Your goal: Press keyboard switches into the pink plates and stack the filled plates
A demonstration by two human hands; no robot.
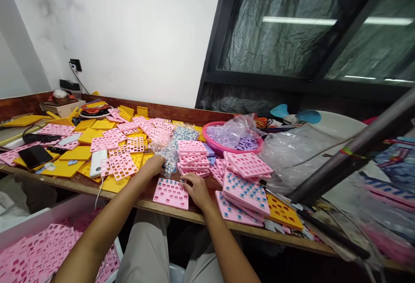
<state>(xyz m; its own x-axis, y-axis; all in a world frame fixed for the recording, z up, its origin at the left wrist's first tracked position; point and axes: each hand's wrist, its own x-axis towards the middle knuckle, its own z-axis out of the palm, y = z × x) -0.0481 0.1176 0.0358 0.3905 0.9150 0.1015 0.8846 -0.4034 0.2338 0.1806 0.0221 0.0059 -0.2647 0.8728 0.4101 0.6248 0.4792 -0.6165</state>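
Note:
A pink plastic tray with square slots (171, 194) lies flat at the table's front edge, before me. My right hand (197, 188) bends over its upper right corner, fingertips pinched together there; whatever is between them is too small to make out. My left hand (157, 165) reaches beyond the tray to a clear bag of small blue and white pieces (170, 164); its fingers are hidden. Directly behind the tray stands a stack of pink slotted trays (193, 158). To the right, more pink trays hold blue pieces in their slots (245, 192).
A pink basket of purple pieces (232, 139) stands behind. Yellow and pink boards (121, 165) crowd the left, with a white power bank (98, 163) and a phone (35, 156). A metal pole (363, 153) slants across the right. A bin of pink boards (48, 248) sits below.

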